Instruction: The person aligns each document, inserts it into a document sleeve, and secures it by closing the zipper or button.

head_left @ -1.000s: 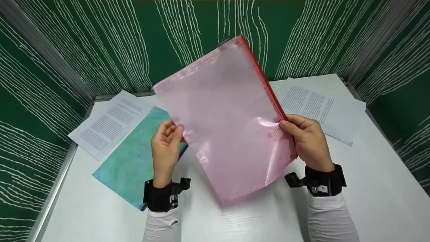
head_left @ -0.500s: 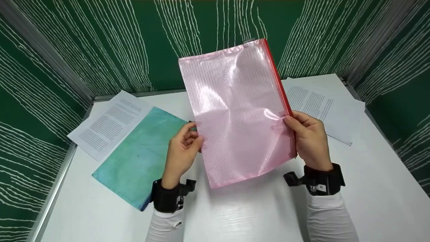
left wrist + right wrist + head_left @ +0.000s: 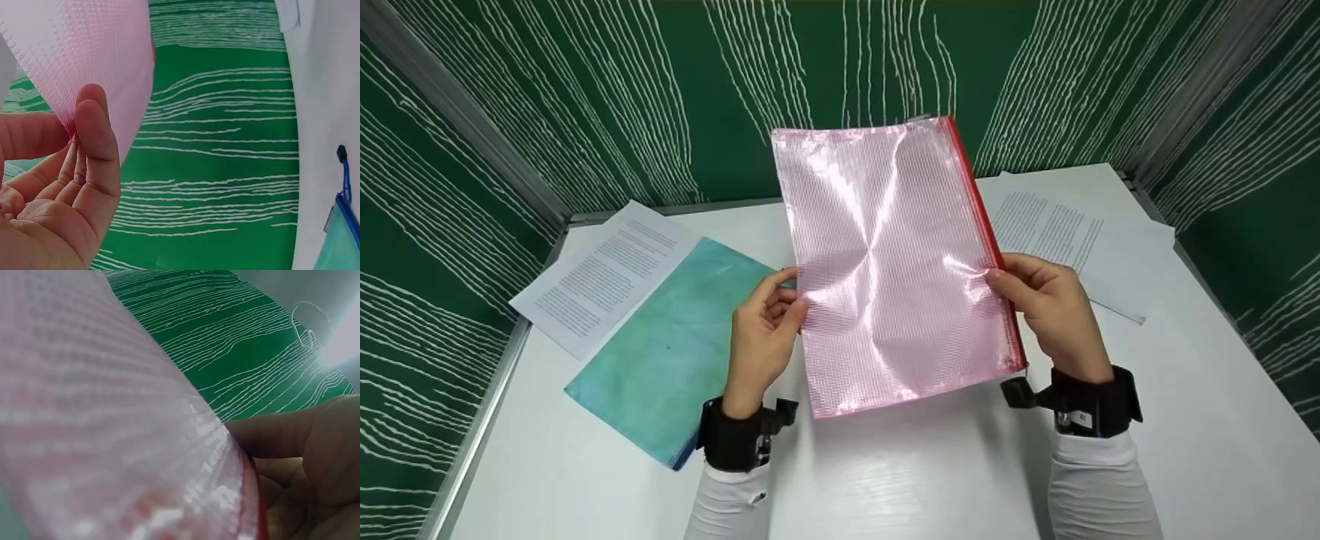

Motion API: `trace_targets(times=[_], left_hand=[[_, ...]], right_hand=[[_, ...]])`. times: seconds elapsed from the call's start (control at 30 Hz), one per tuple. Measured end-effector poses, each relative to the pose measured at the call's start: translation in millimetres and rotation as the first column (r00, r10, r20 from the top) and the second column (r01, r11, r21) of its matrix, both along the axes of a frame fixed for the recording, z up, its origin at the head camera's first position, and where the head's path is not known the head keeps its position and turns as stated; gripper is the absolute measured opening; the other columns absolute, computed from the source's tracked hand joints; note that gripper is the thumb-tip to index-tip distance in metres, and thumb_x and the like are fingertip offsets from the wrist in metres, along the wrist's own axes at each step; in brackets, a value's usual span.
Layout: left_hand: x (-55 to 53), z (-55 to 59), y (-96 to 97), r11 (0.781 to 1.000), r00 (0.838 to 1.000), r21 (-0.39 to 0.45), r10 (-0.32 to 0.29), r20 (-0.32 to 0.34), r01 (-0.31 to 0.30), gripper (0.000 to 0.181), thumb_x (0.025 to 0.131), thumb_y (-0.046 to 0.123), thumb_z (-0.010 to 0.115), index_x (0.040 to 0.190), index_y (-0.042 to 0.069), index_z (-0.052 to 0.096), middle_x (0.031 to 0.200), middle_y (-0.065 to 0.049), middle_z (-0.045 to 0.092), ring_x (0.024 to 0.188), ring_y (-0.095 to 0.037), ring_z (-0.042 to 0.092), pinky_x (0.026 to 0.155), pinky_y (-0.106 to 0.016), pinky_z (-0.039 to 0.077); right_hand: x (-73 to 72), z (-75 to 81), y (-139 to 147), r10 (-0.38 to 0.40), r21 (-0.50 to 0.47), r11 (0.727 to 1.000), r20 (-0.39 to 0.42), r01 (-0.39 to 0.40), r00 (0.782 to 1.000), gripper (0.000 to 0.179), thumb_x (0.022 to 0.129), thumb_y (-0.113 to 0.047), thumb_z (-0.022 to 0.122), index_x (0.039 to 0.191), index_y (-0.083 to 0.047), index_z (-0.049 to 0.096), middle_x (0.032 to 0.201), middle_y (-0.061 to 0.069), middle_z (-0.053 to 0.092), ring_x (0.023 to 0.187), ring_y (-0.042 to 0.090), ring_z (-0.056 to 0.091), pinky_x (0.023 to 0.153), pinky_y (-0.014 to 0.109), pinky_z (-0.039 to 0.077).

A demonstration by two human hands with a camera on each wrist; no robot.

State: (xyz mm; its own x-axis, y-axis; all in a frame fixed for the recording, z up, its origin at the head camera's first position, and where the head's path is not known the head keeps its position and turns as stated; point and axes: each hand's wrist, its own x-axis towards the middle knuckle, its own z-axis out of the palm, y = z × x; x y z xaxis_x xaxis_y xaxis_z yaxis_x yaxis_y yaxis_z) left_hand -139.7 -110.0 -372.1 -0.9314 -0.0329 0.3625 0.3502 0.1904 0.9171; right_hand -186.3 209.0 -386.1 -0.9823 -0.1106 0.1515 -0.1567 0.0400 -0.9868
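A pink mesh zipper pouch (image 3: 885, 262) with a red edge along its right side is held up over the table. My left hand (image 3: 765, 334) pinches its left edge between thumb and fingers; the left wrist view shows the pink plastic (image 3: 112, 62) gathered at the fingertips. On the red edge, my right hand (image 3: 1054, 311) grips with the thumb in front and the fingers behind. The right wrist view has the ribbed pink sheet (image 3: 112, 416) close up beside the thumb. Creases and bright reflections cross the pouch's face.
A teal zipper pouch (image 3: 660, 352) with a blue edge lies at the left, partly behind my left hand. Next to it is a printed sheet (image 3: 607, 277). More printed papers (image 3: 1080, 232) lie at the back right of the white table (image 3: 885, 495). Green walls (image 3: 750, 60) enclose it.
The pink pouch has turned more upright and its lower left corner has come up. My left hand has moved right with its edge; my right hand has barely moved.
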Motion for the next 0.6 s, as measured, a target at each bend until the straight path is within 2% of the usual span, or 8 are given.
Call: trace_targets(times=[0.1, 0.27, 0.37, 0.5, 0.6], left_hand=[[-1.7, -2.4, 0.1, 1.0, 1.0, -0.02, 0.007, -0.009, -0.007, 0.034, 0.086, -0.002, 0.058, 0.12, -0.008, 0.053, 0.084, -0.023, 0.06, 0.067, -0.035, 0.058, 0.058, -0.023, 0.048], [-4.0, -6.1, 0.3, 0.996, 1.0, -0.091, -0.002, -0.013, 0.001, 0.032, 0.087, -0.003, 0.057, 0.118, -0.009, 0.054, 0.084, -0.025, 0.06, 0.068, -0.035, 0.059, 0.058, -0.019, 0.046], [-12.1, -21.2, -2.0, 0.986, 1.0, -0.165, -0.004, -0.006, 0.003, 0.03, 0.087, -0.001, 0.057, 0.117, -0.004, 0.057, 0.082, -0.02, 0.062, 0.066, -0.027, 0.06, 0.058, -0.019, 0.046], [-24.6, -44.0, -5.6, 0.962, 1.0, -0.271, 0.011, 0.013, -0.007, 0.031, 0.086, 0.002, 0.058, 0.117, 0.003, 0.059, 0.079, -0.009, 0.064, 0.062, -0.014, 0.056, 0.057, -0.022, 0.046], [-27.9, -49.5, -5.8, 0.947, 0.999, -0.322, 0.019, 0.033, -0.007, 0.03, 0.086, 0.003, 0.057, 0.116, 0.002, 0.059, 0.077, -0.006, 0.064, 0.061, -0.012, 0.055, 0.057, -0.023, 0.046]], right_hand=[[-0.2, -0.8, 4.3, 0.027, 0.119, 0.992, 0.01, -0.028, 1.0, 0.034, 0.087, -0.021, 0.063, 0.112, 0.002, 0.062, 0.091, 0.005, 0.069, 0.073, 0.012, 0.063, 0.064, 0.024, 0.052], [-3.5, -6.0, 8.6, 0.079, 0.265, 0.96, 0.059, -0.092, 0.995, 0.033, 0.089, -0.025, 0.06, 0.114, -0.003, 0.062, 0.091, 0.004, 0.068, 0.071, 0.015, 0.063, 0.065, 0.028, 0.052], [-6.5, -10.9, 8.3, 0.1, 0.311, 0.942, 0.097, -0.125, 0.99, 0.03, 0.089, -0.025, 0.06, 0.112, -0.005, 0.063, 0.089, 0.005, 0.068, 0.07, 0.017, 0.064, 0.065, 0.029, 0.052], [-11.2, -17.9, 6.6, 0.119, 0.332, 0.93, 0.131, -0.156, 0.984, 0.028, 0.089, -0.024, 0.06, 0.109, -0.005, 0.064, 0.088, 0.008, 0.068, 0.067, 0.018, 0.064, 0.064, 0.03, 0.052], [-15.0, -23.7, 5.1, 0.127, 0.349, 0.921, 0.149, -0.172, 0.981, 0.026, 0.09, -0.024, 0.059, 0.107, -0.005, 0.065, 0.087, 0.01, 0.067, 0.067, 0.018, 0.064, 0.063, 0.031, 0.053]])
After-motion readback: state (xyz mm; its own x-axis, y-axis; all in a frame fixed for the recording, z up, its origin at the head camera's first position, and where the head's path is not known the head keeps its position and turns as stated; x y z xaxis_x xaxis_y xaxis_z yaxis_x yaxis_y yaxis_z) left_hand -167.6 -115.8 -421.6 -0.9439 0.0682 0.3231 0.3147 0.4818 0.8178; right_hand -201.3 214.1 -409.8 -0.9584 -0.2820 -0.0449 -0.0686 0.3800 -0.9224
